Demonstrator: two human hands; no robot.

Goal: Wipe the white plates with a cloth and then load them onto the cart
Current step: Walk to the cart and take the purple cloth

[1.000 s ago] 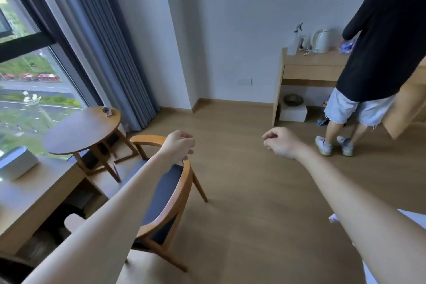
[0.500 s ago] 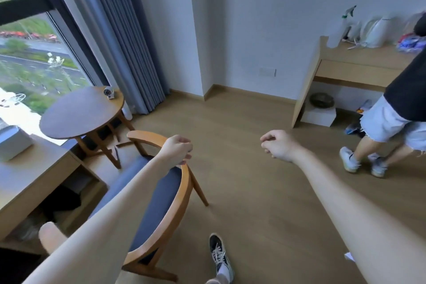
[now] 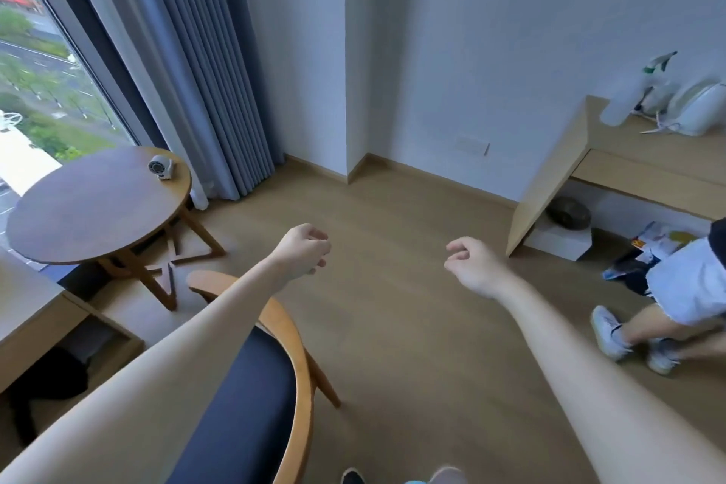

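No white plate, cloth or cart shows in the head view. Both my bare arms reach forward over the wooden floor. My left hand (image 3: 302, 252) hangs in the air just beyond the back rail of a wooden chair (image 3: 288, 342), with fingers loosely curled and nothing in them. My right hand (image 3: 469, 265) is level with it, about a hand's width to the right. Its fingers are also curled in and it holds nothing.
A round wooden table (image 3: 98, 208) with a small white device (image 3: 162, 167) stands by the window and curtain (image 3: 188, 63). A desk (image 3: 648, 165) at right carries a spray bottle (image 3: 632, 98) and kettle (image 3: 699, 110). Another person's legs (image 3: 660, 330) are at the right edge.
The view has swung left and down. My left hand has moved off the chair's back rail toward the middle, both fists have loosened, and the other person has slid to the right edge.
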